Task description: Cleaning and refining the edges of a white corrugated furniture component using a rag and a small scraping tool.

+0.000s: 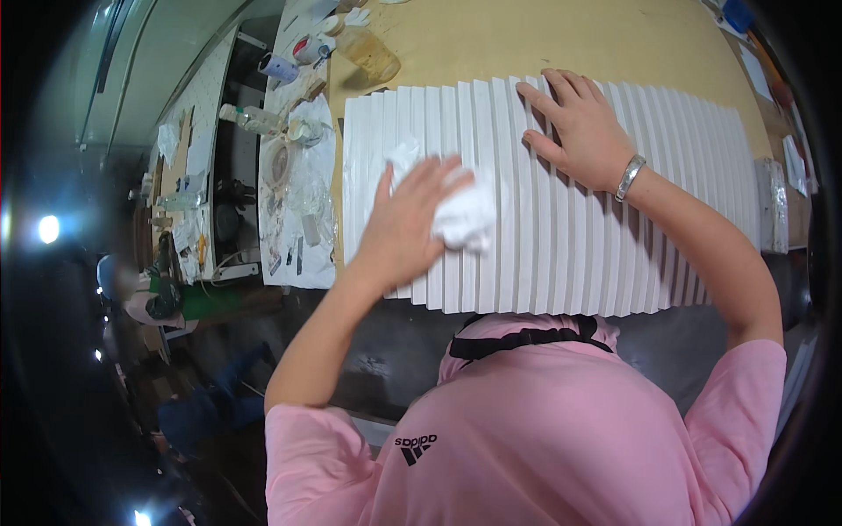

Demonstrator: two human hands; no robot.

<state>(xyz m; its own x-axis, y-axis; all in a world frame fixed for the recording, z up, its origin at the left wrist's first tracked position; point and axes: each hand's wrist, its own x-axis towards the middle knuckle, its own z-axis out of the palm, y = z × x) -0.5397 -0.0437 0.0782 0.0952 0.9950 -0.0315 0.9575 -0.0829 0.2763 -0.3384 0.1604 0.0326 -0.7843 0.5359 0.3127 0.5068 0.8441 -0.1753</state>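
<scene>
Your left hand [405, 215], slightly blurred, grasped a crumpled white wad [469, 216], which showed past its thumb and fingertips, over the pleated white sheet [517, 263]. Your right hand [581, 131] was released, its fingers spread across the sheet near the far edge. The sheet lay beneath both hands on the tan worktop [526, 39], its folds running away from you. A silver bracelet [630, 178] circled the wrist just behind your right hand. Beyond your left hand was a jar of amber liquid [368, 54]; farther to that hand's left was a clear bottle [254, 120].
</scene>
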